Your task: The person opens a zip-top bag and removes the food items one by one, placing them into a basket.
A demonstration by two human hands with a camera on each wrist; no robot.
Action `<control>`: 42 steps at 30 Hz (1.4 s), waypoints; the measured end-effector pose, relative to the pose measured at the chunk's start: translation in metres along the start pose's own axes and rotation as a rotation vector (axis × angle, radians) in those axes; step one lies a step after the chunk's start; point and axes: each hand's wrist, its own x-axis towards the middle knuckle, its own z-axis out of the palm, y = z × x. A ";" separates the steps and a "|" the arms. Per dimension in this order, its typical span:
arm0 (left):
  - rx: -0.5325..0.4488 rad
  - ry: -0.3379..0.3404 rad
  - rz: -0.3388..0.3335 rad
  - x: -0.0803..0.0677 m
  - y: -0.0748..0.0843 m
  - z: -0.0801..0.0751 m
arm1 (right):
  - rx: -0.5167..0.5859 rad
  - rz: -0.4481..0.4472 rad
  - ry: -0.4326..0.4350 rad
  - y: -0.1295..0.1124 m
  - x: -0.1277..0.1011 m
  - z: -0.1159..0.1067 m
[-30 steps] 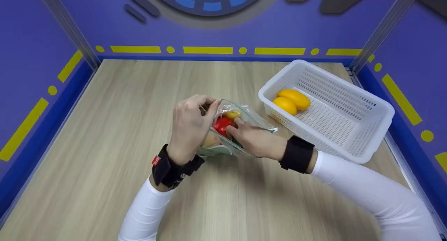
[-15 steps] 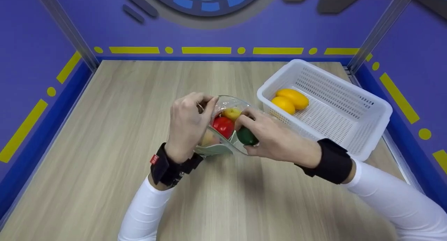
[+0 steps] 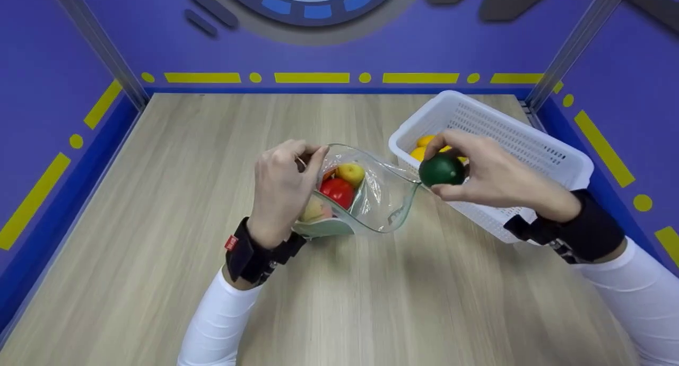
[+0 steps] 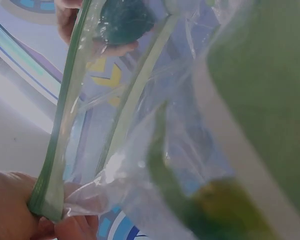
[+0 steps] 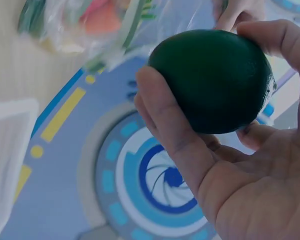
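Fruit first: a dark green round fruit (image 3: pixel 441 170) sits gripped in the fingers of the right hand (image 3: pixel 490 176), held in the air over the near rim of the white basket (image 3: pixel 536 143), just beside the bag's mouth. Two yellow-orange fruits (image 3: pixel 424 141) lie in the basket, partly hidden behind the hand. The left hand (image 3: pixel 281 188) pinches the rim of a clear zip bag (image 3: pixel 379 201), holding its mouth wide; inside are a red fruit (image 3: pixel 338 192), a yellow one (image 3: pixel 350 173) and a pale peach-coloured one (image 3: pixel 314 209). Everything rests on a wooden table (image 3: pixel 159 196).
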 end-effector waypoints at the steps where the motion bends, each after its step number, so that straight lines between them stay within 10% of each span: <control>1: 0.002 0.001 -0.002 0.000 0.000 0.000 | -0.006 0.029 -0.002 0.006 0.001 -0.004; 15: 0.001 -0.007 -0.002 -0.001 0.000 -0.001 | -0.135 0.336 -0.242 0.121 0.032 0.001; 26: 0.004 0.002 0.006 -0.001 -0.001 -0.004 | -0.261 0.399 -0.450 0.149 0.048 0.021; 35: 0.008 0.003 0.009 0.000 -0.001 -0.003 | -0.256 0.412 -0.410 0.152 0.043 0.023; 42: -0.006 0.010 0.010 0.000 -0.001 -0.002 | -0.245 0.335 -0.187 0.117 0.039 0.012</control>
